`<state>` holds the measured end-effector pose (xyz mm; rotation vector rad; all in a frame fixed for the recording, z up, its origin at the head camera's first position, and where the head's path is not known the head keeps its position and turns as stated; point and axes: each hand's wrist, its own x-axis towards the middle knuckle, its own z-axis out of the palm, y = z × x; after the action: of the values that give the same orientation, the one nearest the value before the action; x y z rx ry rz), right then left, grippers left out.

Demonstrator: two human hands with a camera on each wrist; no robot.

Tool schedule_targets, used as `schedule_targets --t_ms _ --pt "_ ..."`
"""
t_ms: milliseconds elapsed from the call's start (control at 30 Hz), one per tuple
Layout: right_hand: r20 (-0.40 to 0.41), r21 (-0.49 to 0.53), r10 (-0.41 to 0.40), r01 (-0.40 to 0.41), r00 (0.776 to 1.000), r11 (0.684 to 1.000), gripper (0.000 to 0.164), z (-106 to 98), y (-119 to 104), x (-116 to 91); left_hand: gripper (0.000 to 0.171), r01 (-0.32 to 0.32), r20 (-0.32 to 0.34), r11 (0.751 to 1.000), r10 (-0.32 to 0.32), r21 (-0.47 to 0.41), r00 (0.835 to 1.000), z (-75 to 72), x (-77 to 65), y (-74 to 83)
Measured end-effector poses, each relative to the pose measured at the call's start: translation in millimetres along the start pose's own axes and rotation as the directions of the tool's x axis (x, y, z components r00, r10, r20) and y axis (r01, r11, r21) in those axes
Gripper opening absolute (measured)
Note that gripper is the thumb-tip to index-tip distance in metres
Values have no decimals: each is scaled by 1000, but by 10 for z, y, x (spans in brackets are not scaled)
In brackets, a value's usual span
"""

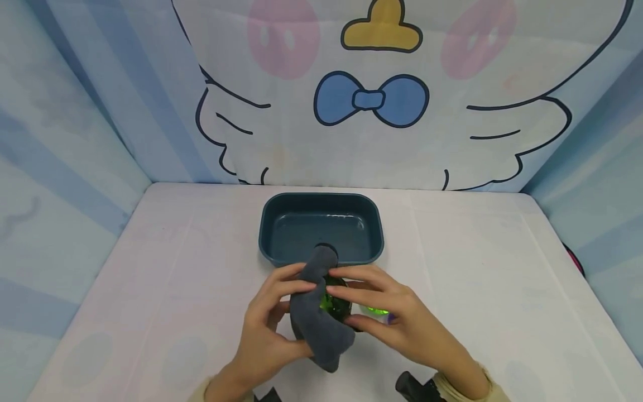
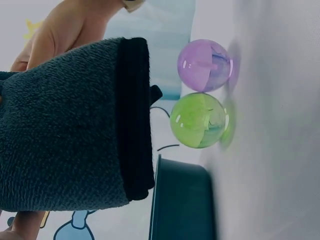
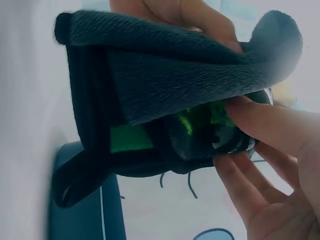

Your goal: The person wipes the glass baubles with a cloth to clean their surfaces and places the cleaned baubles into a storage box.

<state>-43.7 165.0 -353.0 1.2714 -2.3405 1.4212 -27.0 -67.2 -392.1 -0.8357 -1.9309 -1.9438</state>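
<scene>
A dark grey towel point(image 1: 321, 326) with a black hem is folded around a rounded, green see-through thing point(image 1: 336, 301), most of which it hides. My left hand point(image 1: 271, 321) grips the towel from the left, fingers over its top and thumb low at its near side. On the other side my right hand point(image 1: 389, 304) pinches the green thing's bare part; the thumb point(image 3: 250, 115) lies on it in the right wrist view. Towel and green thing are held up over the table, and the towel's far end overlaps the tray's near rim in the head view.
A dark teal tray point(image 1: 271, 229) stands at the back middle of the white table point(image 1: 201, 240). A light green ball point(image 2: 199, 120) and a purple ball point(image 2: 204, 65) lie side by side on the table, partly behind my right hand in the head view. Printed curtains enclose the table.
</scene>
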Motion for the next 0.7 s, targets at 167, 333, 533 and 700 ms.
schedule_targets --t_ms 167,333,533,700 --pt "-63 36 103 -101 993 994 57 53 -20 6 72 0 -4 1000 0 26 1000 1 1 7" --pt "-162 134 252 -232 954 964 54 138 -53 14 75 -20 -9 997 21 76 1000 13 -5 20" --pt "-172 131 289 -269 942 954 51 146 -71 9 73 -21 -27 997 23 70 999 33 -7 21" --pt "-88 91 180 -172 980 981 58 43 -50 12 71 -9 -43 999 11 34 999 28 -5 13"
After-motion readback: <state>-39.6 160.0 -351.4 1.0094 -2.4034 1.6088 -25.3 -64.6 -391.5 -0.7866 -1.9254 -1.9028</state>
